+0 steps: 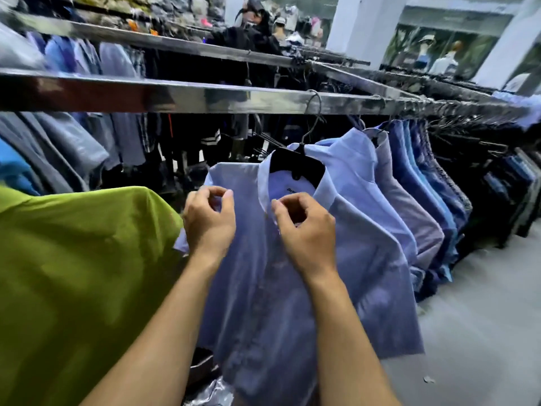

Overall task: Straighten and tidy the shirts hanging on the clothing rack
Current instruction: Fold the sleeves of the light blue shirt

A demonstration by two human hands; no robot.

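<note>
A light blue shirt (257, 288) hangs facing me on a black hanger (295, 167), whose hook goes over the steel rack rail (205, 98). My left hand (209, 221) pinches the shirt's cloth near its left shoulder. My right hand (304, 227) pinches the front placket just below the collar. More blue and lilac shirts (409, 194) hang packed behind it along the rail to the right.
A lime green garment (73, 273) hangs close at my left. Grey and blue shirts (73, 148) hang on the far side of the rail. A second rail (146, 39) runs behind. Dark clothes (497, 186) fill the far right. Grey floor (483, 317) lies at right.
</note>
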